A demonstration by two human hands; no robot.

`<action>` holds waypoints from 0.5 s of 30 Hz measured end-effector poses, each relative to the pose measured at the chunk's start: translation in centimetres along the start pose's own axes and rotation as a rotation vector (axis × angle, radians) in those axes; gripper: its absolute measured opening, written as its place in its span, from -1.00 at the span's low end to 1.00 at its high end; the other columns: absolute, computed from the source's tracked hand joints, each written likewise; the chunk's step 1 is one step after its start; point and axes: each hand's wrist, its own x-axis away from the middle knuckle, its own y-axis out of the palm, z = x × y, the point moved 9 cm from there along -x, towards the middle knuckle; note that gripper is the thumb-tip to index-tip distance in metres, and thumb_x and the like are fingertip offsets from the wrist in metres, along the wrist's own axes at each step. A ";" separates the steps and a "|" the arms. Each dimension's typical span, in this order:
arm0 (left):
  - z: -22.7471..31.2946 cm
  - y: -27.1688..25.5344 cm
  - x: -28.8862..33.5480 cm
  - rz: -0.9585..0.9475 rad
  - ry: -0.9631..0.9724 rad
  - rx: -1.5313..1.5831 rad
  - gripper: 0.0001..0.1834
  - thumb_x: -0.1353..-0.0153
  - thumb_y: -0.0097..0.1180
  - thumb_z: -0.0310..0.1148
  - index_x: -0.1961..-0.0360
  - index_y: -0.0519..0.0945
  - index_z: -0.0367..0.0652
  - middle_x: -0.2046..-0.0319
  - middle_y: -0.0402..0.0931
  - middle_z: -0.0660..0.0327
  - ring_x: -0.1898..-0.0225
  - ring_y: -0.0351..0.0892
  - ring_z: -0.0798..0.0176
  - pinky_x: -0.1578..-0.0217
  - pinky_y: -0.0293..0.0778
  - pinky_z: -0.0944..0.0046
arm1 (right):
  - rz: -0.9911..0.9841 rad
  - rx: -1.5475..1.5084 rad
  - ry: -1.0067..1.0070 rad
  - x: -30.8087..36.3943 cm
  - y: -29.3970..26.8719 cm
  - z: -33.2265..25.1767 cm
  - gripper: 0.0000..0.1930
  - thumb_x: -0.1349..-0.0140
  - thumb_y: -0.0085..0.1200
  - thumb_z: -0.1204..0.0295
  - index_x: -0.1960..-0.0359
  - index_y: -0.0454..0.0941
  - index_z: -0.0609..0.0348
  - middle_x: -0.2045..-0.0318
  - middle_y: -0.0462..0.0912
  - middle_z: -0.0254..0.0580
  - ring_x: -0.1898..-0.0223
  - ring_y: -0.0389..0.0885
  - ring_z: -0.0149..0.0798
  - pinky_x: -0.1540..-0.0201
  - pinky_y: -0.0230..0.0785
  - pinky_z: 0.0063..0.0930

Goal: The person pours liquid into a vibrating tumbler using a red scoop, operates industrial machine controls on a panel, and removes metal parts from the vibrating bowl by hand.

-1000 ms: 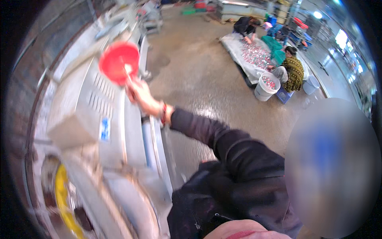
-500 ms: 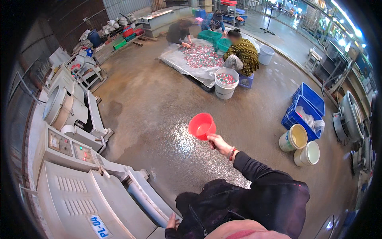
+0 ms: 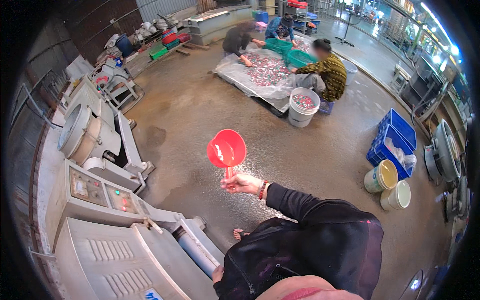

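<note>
My right hand (image 3: 243,183) is closed around the handle of a red plastic dipper (image 3: 233,145), held out over the wet floor. The dipper's round bowl is tilted toward me, with bright glints inside; I cannot tell whether it contains liquid. A beaded red bracelet circles the right wrist. Low down, my left hand (image 3: 218,273) rests against the edge of a grey machine (image 3: 107,250), beside its long roller (image 3: 197,254). My dark jacket hides most of that hand, and its fingers do not show distinctly.
Several people sit around a sheet (image 3: 232,75) spread with small colourful pieces. Before them stands a white bucket (image 3: 300,119). To the right are blue crates (image 3: 378,147), a cream bucket (image 3: 375,180) and a white one (image 3: 391,200). Another machine (image 3: 75,132) stands left.
My right hand has carried the dipper leftward, and its bowl has turned upright above the handle. My view has swung left, and my foot has come into sight by the machine.
</note>
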 end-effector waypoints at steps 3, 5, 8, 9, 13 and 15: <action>4.4 -7.0 -2.3 0.134 0.022 0.189 -0.60 -0.08 -0.13 -0.19 0.16 0.38 -0.28 0.32 0.43 0.05 0.31 0.43 0.21 0.36 0.37 0.27 | -0.031 -0.077 0.013 -5.5 6.6 1.4 -0.77 0.05 -0.02 0.64 0.39 0.26 0.05 0.46 0.47 -0.28 0.40 0.50 -0.30 0.38 0.35 -0.40; 7.0 -11.8 -2.4 0.312 0.003 0.473 -0.66 -0.08 -0.13 -0.24 0.21 0.41 -0.27 0.34 0.43 0.08 0.30 0.42 0.27 0.32 0.36 0.32 | -0.034 -0.143 0.004 -9.2 8.7 2.8 -0.80 0.03 -0.04 0.64 0.39 0.27 0.06 0.48 0.45 -0.27 0.41 0.48 -0.27 0.36 0.33 -0.35; 15.4 -15.6 -0.1 0.534 0.089 0.648 -0.64 -0.08 -0.13 -0.26 0.18 0.39 -0.31 0.25 0.40 0.09 0.22 0.39 0.27 0.17 0.31 0.32 | -0.021 -0.246 0.023 -12.8 8.8 4.3 -0.83 0.00 -0.07 0.62 0.39 0.28 0.09 0.49 0.45 -0.24 0.40 0.47 -0.26 0.35 0.33 -0.34; 19.5 -16.3 0.4 0.512 0.197 0.699 -0.62 -0.08 -0.13 -0.25 0.14 0.36 -0.32 0.19 0.37 0.08 0.16 0.35 0.25 0.11 0.26 0.28 | -0.036 -0.306 0.053 -14.1 9.4 4.2 -0.85 -0.01 -0.07 0.62 0.40 0.28 0.10 0.51 0.44 -0.24 0.41 0.45 -0.26 0.36 0.32 -0.33; 28.7 -21.4 0.0 0.520 0.474 0.752 -0.49 -0.08 -0.13 -0.21 0.00 0.21 -0.33 0.01 0.21 0.04 -0.02 0.21 0.17 0.00 0.16 0.19 | -0.006 -0.342 0.030 -19.0 10.9 2.0 -0.85 0.00 -0.07 0.61 0.43 0.26 0.09 0.53 0.39 -0.25 0.41 0.43 -0.27 0.37 0.29 -0.36; 32.2 -22.6 1.0 0.572 0.528 0.794 -0.46 -0.09 -0.13 -0.19 -0.01 0.18 -0.36 0.00 0.19 0.03 -0.04 0.18 0.16 -0.02 0.15 0.23 | -0.034 -0.322 0.031 -22.0 12.4 0.5 -0.84 0.00 -0.07 0.61 0.42 0.26 0.09 0.52 0.39 -0.26 0.42 0.43 -0.27 0.37 0.29 -0.36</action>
